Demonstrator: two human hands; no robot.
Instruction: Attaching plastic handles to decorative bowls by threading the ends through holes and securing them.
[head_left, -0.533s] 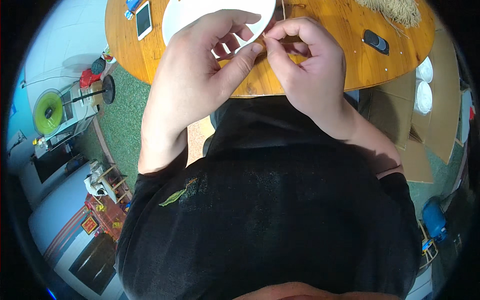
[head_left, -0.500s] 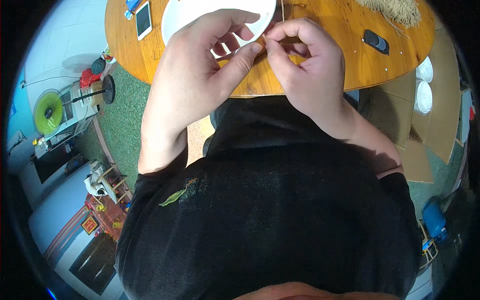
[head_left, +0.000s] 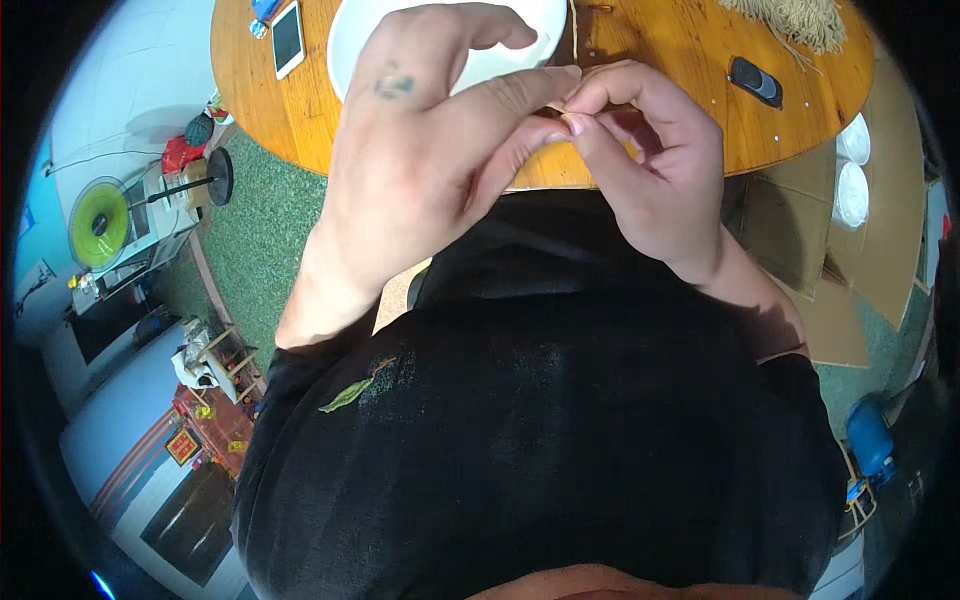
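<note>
1. Cord (head_left: 575, 35) comes down from 12 o'clock to the meeting fingertips, just beside the 3 o'clock edge of a white dish (head_left: 343, 45).
2. Right hand (head_left: 668, 165): thumb and forefinger pinched narrow, apparently on the cord; the other fingers curl behind.
3. Left hand (head_left: 415, 165): back upward, partly over the dish, thumb and forefinger reaching toward 2 o'clock to meet the right fingertips. Whether it grips the cord, I cannot tell.
4. Step in hand, by my reading: fine two-handed fingertip work on the cord. Any knot or loop is hidden or too small to see.
5. Next move seems to call for a steady right pinch, careful left fingertips and slack left toward 12 o'clock.
6. Around on the table (head_left: 270, 110): fringe-like bundle (head_left: 800, 22) at 1 o'clock, phone (head_left: 288, 42) at 11.
</note>
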